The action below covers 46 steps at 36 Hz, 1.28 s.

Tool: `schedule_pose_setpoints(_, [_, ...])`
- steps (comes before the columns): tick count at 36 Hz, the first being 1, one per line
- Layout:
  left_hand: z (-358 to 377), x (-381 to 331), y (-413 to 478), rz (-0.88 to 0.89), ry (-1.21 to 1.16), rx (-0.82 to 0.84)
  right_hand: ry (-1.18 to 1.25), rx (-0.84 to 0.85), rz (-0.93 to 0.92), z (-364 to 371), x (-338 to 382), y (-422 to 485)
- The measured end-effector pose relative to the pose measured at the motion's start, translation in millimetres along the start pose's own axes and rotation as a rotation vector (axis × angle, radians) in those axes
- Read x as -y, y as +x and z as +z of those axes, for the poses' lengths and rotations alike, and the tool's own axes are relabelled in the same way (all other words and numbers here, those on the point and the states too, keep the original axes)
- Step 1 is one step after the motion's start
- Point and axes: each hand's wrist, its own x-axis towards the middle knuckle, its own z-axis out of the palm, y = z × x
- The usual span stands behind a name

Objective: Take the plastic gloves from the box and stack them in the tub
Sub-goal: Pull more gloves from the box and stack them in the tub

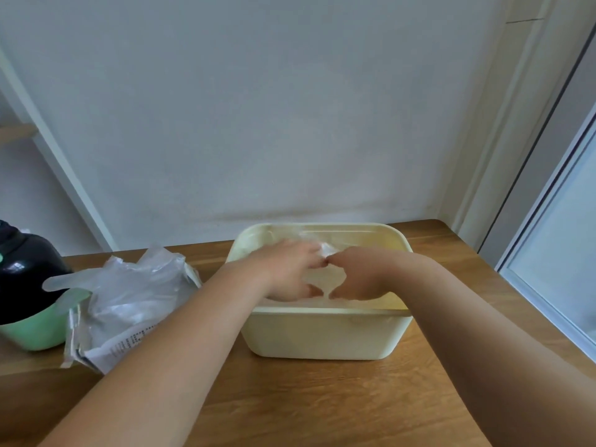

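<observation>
The clear plastic gloves (326,249) lie inside the cream tub (322,337), showing as a pale, crinkled patch toward its 12 o'clock wall, and we have both hands down on them. Our left hand (287,269) comes in from 8 o'clock and rests palm down on the plastic with its fingers stretched out flat toward 1 o'clock. Our right hand (358,272) comes in from 4 o'clock, also palm down, with its fingers bent down and inward. Whether they pinch the plastic or only press it we cannot tell, as that part is blurred. The two hands meet at the forefinger tips in the middle of the tub, and the thumbs nearly meet closer to us, leaving a small gap between the hands. The tub stands on a wooden table (322,404), close to its 12 o'clock edge, where a white wall (258,108) rises. At 9 o'clock from the tub, just beside it, lies the crumpled box (125,346), torn open, with a loose bunch of more gloves (129,285) spilling out of its top. Farther out at 9 o'clock stands a green cup (35,330) with a black lid (25,272), touched by one glove finger. At 3 o'clock, past the table's edge, runs a window frame (548,240).
</observation>
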Motion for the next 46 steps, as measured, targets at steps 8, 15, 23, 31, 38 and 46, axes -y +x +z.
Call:
schedule_pose_setpoints(8, [10.0, 4.8, 8.1, -0.153, 0.012, 0.484, -0.127, 0.333, 0.048, 11.4, -2.8, 6.8])
schedule_pose_setpoints(15, [-5.9, 18.5, -17.3, -0.165, -0.349, -0.183, 0.134, -0.065, 0.044, 2.6, -6.0, 0.8])
schedule_pose_setpoints(23, [-12.2, 42.8, -76.4, -0.252, -0.554, -0.780, 0.462, -0.457, -0.162, -14.4, 37.3, -4.8])
schedule_pose_setpoints(31, [8.6, 89.6, -135.5, -0.529, -0.291, -0.536, 0.651, -0.504, -0.431, -4.5, 116.6, 12.5])
schedule_pose_setpoints(38, [28.9, 101.6, -147.2, -0.563, -0.471, -0.688, 0.617, -0.436, -0.507, 4.6, 155.0, 31.4])
schedule_pose_setpoints(46, [28.5, 98.7, -149.3, -0.373, -0.968, -0.949, 0.493, -0.409, -0.543, 9.1, 167.6, 46.5])
